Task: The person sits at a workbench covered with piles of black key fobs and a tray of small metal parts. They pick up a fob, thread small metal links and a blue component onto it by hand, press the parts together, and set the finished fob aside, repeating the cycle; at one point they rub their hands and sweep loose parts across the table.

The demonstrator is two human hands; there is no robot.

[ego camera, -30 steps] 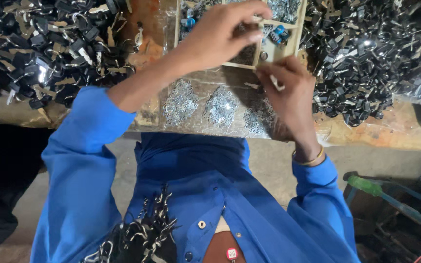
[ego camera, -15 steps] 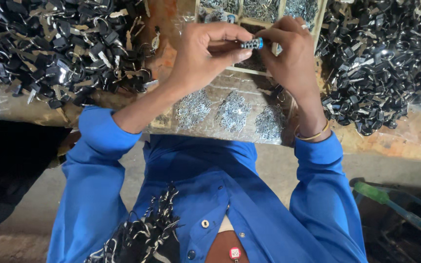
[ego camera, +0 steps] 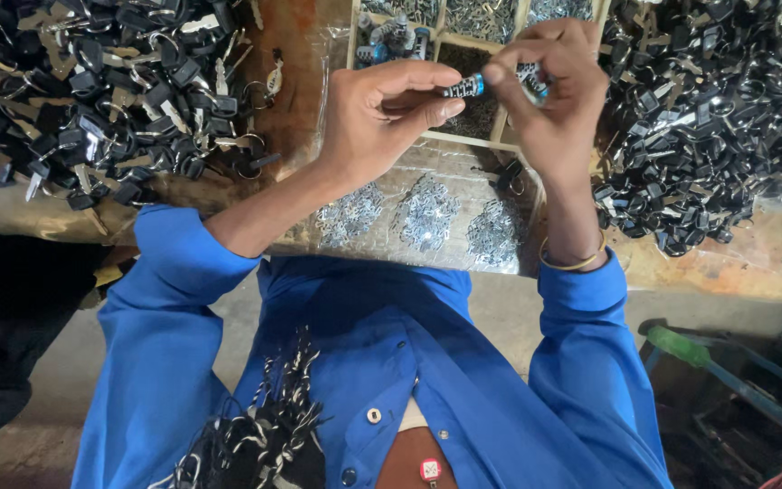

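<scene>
Nearest the camera is the person's own blue shirt [ego camera: 391, 362], smooth cloth with small round buttons, and a black-and-white fringed scarf [ego camera: 264, 435] hanging at the chest. To the lower right, a green-handled tool [ego camera: 690, 349] lies on a dim floor among dark clutter.

Past the shirt runs the near edge of the counter [ego camera: 735, 263], a worn, rust-orange surface. At its edge, directly under the forearms, sits a clear plastic sheet [ego camera: 427, 222] holding three loose heaps of small silvery metal bits. The only bare strips of counter are this front edge at the right and a narrow brown lane left of the tray; everything else is crowded.

Above the plastic, both hands meet. The left hand [ego camera: 386, 113] is closed around one end of a small cylindrical part [ego camera: 472, 86], black with a blue band, pinching it between thumb and fingers. The right hand [ego camera: 554, 86], a thin gold bangle [ego camera: 572, 263] at its wrist, is clamped on the other end with curled fingers. The part is held in the air over the wooden divided tray [ego camera: 463, 41], whose compartments hold more small metal pieces.

On either side lie glossy heaps: black-headed keys [ego camera: 92, 91] at the left, and a similar dark pile [ego camera: 708, 118] at the right.
</scene>
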